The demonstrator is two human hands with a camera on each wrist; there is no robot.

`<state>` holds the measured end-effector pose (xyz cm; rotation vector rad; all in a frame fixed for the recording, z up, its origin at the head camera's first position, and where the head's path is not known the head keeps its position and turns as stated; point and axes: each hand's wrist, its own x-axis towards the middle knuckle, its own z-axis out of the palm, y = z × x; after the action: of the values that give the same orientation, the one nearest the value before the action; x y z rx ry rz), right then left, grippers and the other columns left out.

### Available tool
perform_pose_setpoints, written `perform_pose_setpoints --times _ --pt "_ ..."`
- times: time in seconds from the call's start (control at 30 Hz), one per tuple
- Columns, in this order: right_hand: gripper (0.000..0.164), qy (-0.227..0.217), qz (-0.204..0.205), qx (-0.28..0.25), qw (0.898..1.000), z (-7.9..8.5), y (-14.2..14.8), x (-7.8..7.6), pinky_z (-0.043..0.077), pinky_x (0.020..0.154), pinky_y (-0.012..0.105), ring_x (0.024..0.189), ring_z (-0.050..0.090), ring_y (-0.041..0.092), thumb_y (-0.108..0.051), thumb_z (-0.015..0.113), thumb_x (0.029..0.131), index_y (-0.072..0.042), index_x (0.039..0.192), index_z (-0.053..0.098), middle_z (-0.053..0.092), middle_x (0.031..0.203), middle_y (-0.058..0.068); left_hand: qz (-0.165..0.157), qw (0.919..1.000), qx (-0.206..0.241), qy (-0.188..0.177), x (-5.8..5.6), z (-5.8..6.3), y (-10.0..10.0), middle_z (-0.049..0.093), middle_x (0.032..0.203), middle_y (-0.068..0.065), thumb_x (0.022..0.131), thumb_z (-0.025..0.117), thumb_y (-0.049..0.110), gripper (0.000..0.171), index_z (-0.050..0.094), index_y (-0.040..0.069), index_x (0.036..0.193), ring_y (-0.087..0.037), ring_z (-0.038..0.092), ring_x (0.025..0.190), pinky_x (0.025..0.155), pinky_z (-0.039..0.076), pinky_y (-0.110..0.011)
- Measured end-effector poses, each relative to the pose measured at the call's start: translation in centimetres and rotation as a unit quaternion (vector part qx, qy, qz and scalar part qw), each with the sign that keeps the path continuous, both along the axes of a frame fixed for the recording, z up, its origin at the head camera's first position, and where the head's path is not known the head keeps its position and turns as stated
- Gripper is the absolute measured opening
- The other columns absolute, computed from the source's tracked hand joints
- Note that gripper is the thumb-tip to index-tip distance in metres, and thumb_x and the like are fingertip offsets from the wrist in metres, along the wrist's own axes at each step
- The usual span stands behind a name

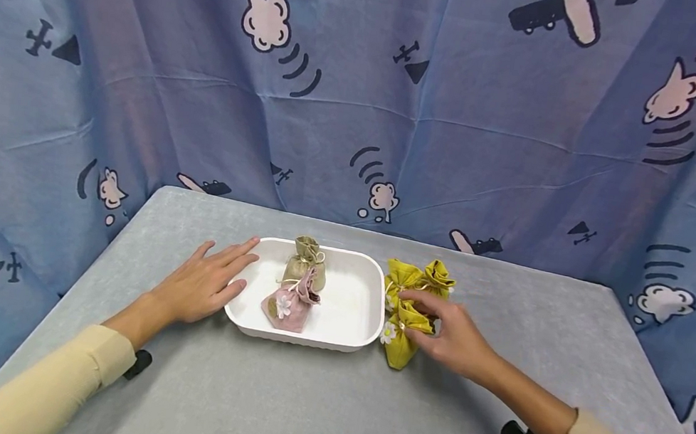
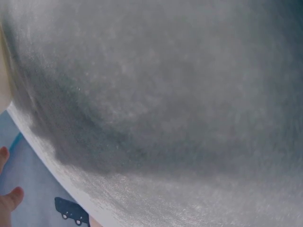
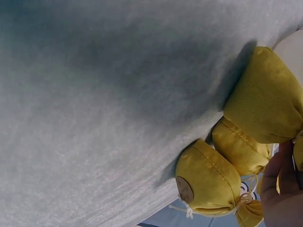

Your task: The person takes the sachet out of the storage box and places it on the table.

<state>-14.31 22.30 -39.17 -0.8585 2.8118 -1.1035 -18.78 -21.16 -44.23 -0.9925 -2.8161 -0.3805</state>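
Observation:
My right hand (image 1: 459, 338) pinches the gathered neck of the front yellow drawstring pouch (image 1: 400, 352), which has a white flower on its side. In the right wrist view that pouch (image 3: 265, 99) is the largest, its neck at my fingers (image 3: 273, 177). Two more yellow pouches, one at the left (image 1: 402, 273) and one at the right (image 1: 439, 276), sit just behind it. My left hand (image 1: 201, 286) lies with spread, straight fingers at the left rim of a white tray (image 1: 350, 310). Inside are a green pouch (image 1: 297, 270) and a pink pouch (image 1: 288, 310) with a white flower.
A grey cloth-covered table (image 1: 313, 406) carries everything. Behind its back edge hangs a blue curtain (image 1: 333, 122) with cartoon airplanes. The yellow pouches stand close against the tray's right side. Dark wrist bands show below both sleeves.

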Motion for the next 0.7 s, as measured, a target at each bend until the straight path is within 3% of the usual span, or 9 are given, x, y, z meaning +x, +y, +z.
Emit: perform_pose_setpoints --times 0.33,0.57,0.7 --pt "0.056 -0.015 0.021 0.009 1.000 0.2 -0.2 -0.1 0.054 0.080 0.035 0.098 0.064 0.018 -0.010 0.082 0.081 -0.006 0.133 0.061 0.068 0.121 0.010 -0.003 1.0000 0.005 0.006 0.0 0.0 0.1 0.024 0.164 -0.004 0.104 0.046 0.032 0.050 0.047 0.007 0.147 -0.027 0.037 0.143 0.107 0.022 -0.069" --pt "0.062 -0.045 0.032 0.024 0.998 2.4 -1.3 -0.8 0.051 0.092 0.051 0.110 0.064 0.022 -0.011 0.083 0.081 -0.006 0.137 0.057 0.070 0.118 0.006 -0.003 1.0000 0.007 0.006 0.0 0.0 0.1 0.026 0.164 -0.005 0.103 0.048 0.030 0.050 0.047 0.006 0.147 -0.027 0.037 0.143 0.107 0.022 -0.070" --pt "0.064 -0.037 0.039 0.030 0.998 3.9 -2.5 -1.3 0.048 0.095 0.054 0.113 0.064 0.024 -0.013 0.083 0.081 -0.008 0.139 0.056 0.070 0.121 0.004 -0.002 1.0000 0.005 0.001 0.0 0.1 0.1 0.024 0.164 -0.005 0.103 0.049 0.029 0.050 0.047 0.006 0.147 -0.027 0.037 0.143 0.107 0.022 -0.070"
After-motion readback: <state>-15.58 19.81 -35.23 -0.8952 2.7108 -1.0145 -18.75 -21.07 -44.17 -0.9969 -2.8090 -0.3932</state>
